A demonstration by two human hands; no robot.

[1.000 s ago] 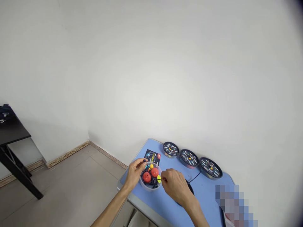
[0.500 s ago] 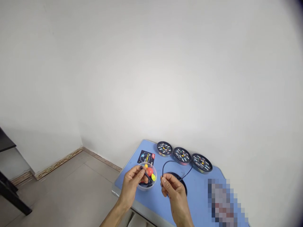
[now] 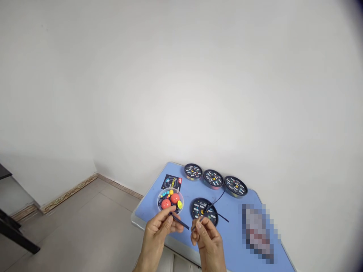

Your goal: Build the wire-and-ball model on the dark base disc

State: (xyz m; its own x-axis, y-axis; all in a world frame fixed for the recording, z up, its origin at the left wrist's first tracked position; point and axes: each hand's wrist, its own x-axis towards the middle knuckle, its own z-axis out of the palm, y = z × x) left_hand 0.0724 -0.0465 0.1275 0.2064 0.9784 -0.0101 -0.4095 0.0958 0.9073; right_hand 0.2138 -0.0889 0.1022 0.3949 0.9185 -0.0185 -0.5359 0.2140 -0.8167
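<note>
My left hand (image 3: 163,228) pinches a short dark rod (image 3: 181,222) with a ring-like end, its free tip pointing right. My right hand (image 3: 206,236) has thumb and forefinger closed on a thin dark piece (image 3: 194,227), mostly covered by the fingers. The two pieces are close together but apart. Just beyond the right hand lies a round black printed lid (image 3: 196,207); thin dark rods (image 3: 217,199) stick out over it. Beyond the left hand stands a clear round tub (image 3: 158,207) of parts, with red balls (image 3: 175,198), small coloured beads and a yellow piece (image 3: 179,204).
Three round tubs with black printed lids (image 3: 213,178) stand in a row at the blue table's (image 3: 181,245) wall side. A black printed card (image 3: 171,182) lies behind the open tub. A blurred-out item (image 3: 257,232) is on the right. Dark furniture legs (image 3: 18,234) show at far left.
Both hands have moved down toward me, uncovering the tub and the lid. The curved thin rod no longer arches up from my right hand. The view has shifted slightly.
</note>
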